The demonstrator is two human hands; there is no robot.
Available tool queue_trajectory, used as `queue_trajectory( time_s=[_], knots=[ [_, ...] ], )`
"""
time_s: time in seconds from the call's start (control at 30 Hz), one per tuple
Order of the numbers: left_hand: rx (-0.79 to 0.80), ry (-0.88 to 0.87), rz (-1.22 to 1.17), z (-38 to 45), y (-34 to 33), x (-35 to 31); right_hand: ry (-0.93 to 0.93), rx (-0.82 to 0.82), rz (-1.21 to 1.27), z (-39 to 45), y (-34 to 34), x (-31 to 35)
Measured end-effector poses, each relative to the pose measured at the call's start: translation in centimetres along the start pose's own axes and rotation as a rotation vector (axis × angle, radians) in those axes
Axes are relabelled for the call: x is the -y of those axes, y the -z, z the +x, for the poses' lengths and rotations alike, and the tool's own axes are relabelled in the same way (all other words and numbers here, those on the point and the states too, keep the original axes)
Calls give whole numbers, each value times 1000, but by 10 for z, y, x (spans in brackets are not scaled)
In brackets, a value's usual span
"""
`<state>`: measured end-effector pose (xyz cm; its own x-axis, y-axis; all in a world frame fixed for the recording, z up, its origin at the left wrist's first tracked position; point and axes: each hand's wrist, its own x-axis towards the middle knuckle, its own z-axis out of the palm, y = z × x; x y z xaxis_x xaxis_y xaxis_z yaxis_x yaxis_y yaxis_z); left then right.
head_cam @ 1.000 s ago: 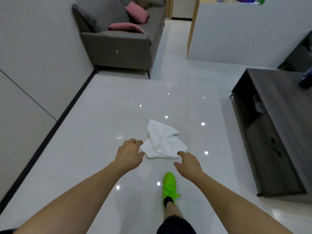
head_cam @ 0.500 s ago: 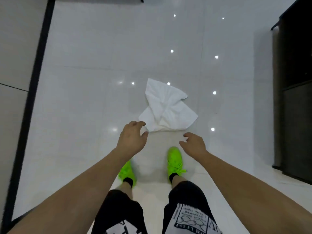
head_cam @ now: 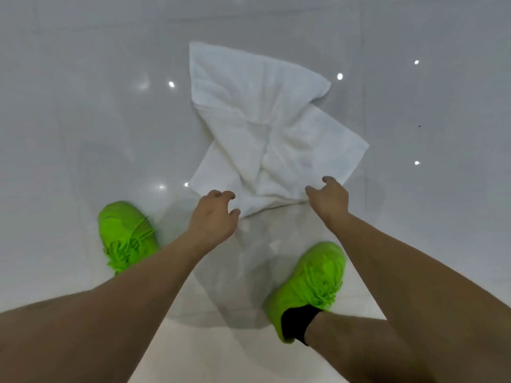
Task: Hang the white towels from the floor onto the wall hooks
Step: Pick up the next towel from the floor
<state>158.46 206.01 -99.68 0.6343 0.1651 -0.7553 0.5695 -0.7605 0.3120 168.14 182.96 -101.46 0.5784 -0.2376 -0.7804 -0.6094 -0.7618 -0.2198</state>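
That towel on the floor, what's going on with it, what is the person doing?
A person is bending over a crumpled white towel lying on the glossy tiled floor. Both bare hands are open at its near edge: the left hand at the near corner, the right hand over the right side. Neither has gripped it yet. No wall hooks are in view.

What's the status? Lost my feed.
Left hand and right hand open at near edge of crumpled white cloth towel. Towel flat on glossy floor. Nothing blocking.
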Motion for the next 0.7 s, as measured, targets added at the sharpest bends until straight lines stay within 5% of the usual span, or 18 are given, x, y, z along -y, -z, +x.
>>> queue_trajectory(
  time_s=[0.2, 0.37, 0.7],
  knots=[
    [35, -46, 19, 47, -24, 9, 44, -141, -38, 51, -36, -8],
    [68, -61, 43, 11, 0, -12, 70, -229, 112, 4, -17, -2],
    [-31, -236, 114, -180, 168, -162, 292, -293, 306, -213, 166, 74]
  ],
)
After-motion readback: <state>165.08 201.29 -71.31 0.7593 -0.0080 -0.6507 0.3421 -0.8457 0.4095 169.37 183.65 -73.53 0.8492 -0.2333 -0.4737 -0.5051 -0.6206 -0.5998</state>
